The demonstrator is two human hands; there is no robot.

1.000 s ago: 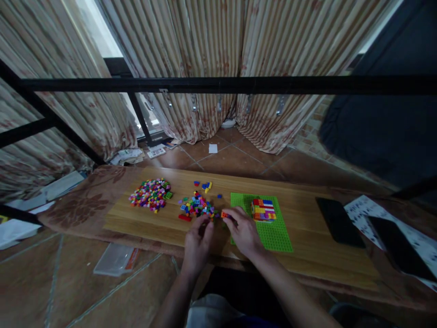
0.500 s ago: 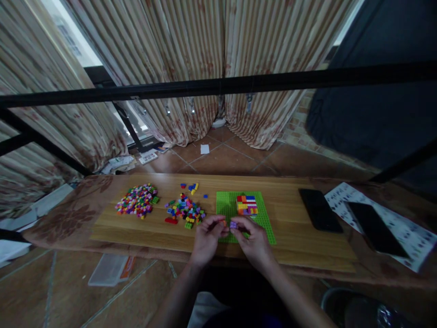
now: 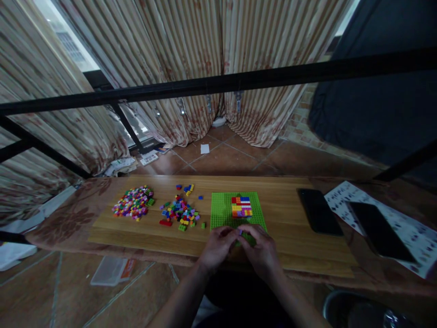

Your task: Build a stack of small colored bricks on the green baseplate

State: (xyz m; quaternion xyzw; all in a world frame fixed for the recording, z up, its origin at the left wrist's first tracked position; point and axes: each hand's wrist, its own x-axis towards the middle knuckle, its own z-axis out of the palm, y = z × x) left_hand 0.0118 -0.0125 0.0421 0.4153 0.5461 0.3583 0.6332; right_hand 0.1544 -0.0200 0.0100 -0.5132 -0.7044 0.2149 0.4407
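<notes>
My right hand (image 3: 261, 246) is closed in a pinch on a small purple building brick (image 3: 240, 232). My left hand (image 3: 220, 246) is pinched too, its fingertips meeting the right ones at that brick; the orange brick it held a moment ago is hidden by the fingers. Both hands are over the near edge of a green studded baseplate (image 3: 220, 200). Beyond them, on the plate, sits a block of bricks (image 3: 241, 207) in red, orange, blue, white, yellow and purple rows.
Left of the plate lie a pile of mixed loose bricks (image 3: 180, 212) and a larger colourful pile (image 3: 133, 202), on a wooden board (image 3: 293, 250). To the right are a black phone (image 3: 319, 212), a second dark device (image 3: 380, 232) and a printed sheet (image 3: 337, 193).
My hands have come together and moved slightly right and nearer to me, bringing the purple brick to the left fingertips. The orange brick has gone out of sight. The camera view has shifted a little.
</notes>
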